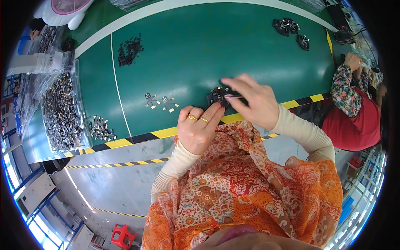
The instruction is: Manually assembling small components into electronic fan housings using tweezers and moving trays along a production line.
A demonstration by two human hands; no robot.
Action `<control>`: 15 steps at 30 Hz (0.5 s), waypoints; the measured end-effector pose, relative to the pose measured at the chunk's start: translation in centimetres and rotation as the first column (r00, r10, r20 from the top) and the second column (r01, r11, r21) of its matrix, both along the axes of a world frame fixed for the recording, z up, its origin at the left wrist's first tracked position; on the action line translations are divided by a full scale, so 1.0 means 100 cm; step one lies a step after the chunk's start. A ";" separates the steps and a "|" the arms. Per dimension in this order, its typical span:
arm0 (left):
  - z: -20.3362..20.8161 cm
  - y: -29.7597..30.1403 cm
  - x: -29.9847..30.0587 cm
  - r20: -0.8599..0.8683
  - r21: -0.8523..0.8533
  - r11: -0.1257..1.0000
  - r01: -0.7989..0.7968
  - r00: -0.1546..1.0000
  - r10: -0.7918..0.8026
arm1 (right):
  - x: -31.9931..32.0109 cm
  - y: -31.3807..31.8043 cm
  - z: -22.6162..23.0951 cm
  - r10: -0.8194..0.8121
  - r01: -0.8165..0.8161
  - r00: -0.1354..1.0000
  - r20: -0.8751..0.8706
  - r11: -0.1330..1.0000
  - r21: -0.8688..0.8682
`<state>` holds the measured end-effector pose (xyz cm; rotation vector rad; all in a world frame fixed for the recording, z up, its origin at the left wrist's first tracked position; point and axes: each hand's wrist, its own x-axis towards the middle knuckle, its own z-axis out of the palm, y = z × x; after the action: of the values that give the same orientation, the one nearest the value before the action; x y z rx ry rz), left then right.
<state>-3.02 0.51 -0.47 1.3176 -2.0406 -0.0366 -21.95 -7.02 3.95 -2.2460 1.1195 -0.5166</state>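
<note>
At the near edge of the green table lies a black moulded part (pixel 215 95) with small metallic pieces on its top. My left hand (pixel 197 126), with two gold-coloured rings, grips its near side with the fingertips. Over its right side my right hand (pixel 259 101) is bent, index finger stretched above and thumb below. Between them shows a thin light-coloured tool (pixel 234 96), its tip close to the part; its kind is too small to tell. Left of my hands lie two small groups of dark pieces with metal ends, one group (pixel 151 101) beside the other (pixel 169 103).
Small black pieces (pixel 130 50) are heaped at the back left. A clear tray (pixel 85 121) full of metal-ended parts stands at far left, a loose pile (pixel 101 128) beside it. Several black assemblies (pixel 303 42) lie back right. A person in red (pixel 352 121) sits at right.
</note>
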 end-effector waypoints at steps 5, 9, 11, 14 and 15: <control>-0.001 0.000 0.000 0.026 -0.042 0.999 -0.009 1.000 0.011 | 0.010 -0.006 -0.003 0.026 -0.021 0.998 -0.050 0.995 0.093; 0.005 0.001 -0.010 -0.225 -0.042 0.998 -0.055 0.973 0.044 | 0.004 -0.008 -0.017 -0.055 -0.072 0.959 0.278 0.901 0.429; 0.014 0.000 -0.014 -0.464 0.079 0.990 -0.119 0.874 0.142 | 0.008 -0.006 0.001 -0.114 -0.055 0.951 0.288 0.854 0.518; 0.016 0.003 -0.016 -0.527 0.230 0.972 -0.056 0.832 0.173 | 0.007 0.005 0.018 -0.162 -0.016 0.953 0.256 0.817 0.577; 0.019 0.004 -0.016 -0.573 0.214 0.976 -0.041 0.804 0.159 | 0.005 0.008 0.020 -0.147 0.000 0.964 0.221 0.834 0.552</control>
<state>-4.61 0.86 1.43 1.3186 -1.4558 -0.5435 -21.42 -6.18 5.93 -1.5922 1.0583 -0.4312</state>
